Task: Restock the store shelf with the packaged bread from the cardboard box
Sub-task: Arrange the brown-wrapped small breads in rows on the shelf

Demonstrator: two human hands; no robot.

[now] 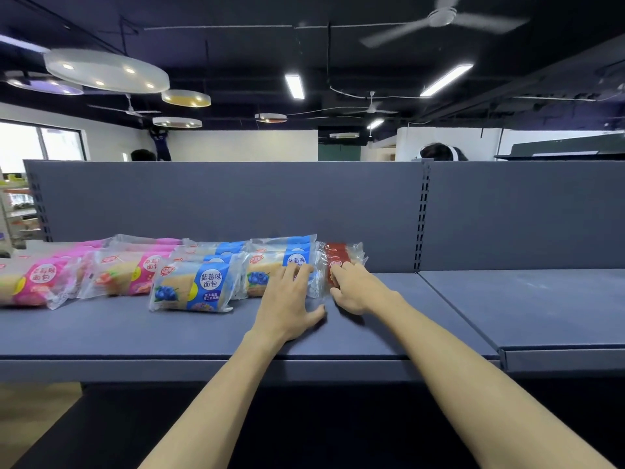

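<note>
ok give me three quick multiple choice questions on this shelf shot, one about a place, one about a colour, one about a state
1. Where does the red bread pack sit among the packs?
A. far left
B. right end of the row
C. middle

2. What colour are the packs at the left end?
A. pink
B. green
C. black

3. How does the left hand lie?
A. in a fist
B. fingers spread on a blue bread pack
C. hanging below the shelf

Answers: B, it is right of the blue packs by the right hand; A, the pink bread packs lie leftmost; B, its straight fingers rest on the wrapper.
</note>
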